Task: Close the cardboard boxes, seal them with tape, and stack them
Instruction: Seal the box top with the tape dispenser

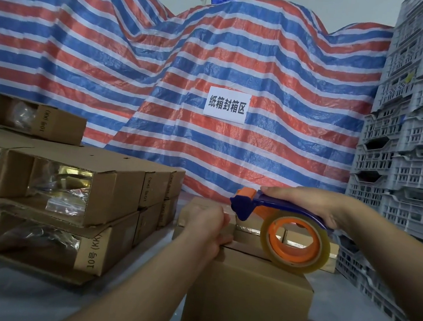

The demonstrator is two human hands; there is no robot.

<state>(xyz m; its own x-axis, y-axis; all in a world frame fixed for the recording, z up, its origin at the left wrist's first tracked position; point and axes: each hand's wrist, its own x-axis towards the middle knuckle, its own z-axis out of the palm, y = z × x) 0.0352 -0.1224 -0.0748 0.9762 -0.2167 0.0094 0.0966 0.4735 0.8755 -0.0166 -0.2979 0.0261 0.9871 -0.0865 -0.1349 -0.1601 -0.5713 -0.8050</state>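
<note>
A closed cardboard box (pixel 247 299) stands in front of me on the grey table. My left hand (pixel 206 228) presses down on the far left part of its top flaps, fingers bent over the flap edge. My right hand (pixel 313 202) grips the blue handle of a tape dispenser (pixel 273 212) with an orange hub and a clear tape roll (pixel 296 242). The roll sits over the box's top seam. Behind this box lies another box (pixel 326 255) with tape across it.
Stacks of open-ended cardboard boxes (pixel 74 197) holding plastic-wrapped goods fill the left side, one small box (pixel 38 118) on top. Grey plastic crates (pixel 412 146) tower on the right. A striped tarp with a white paper sign (pixel 226 106) hangs behind.
</note>
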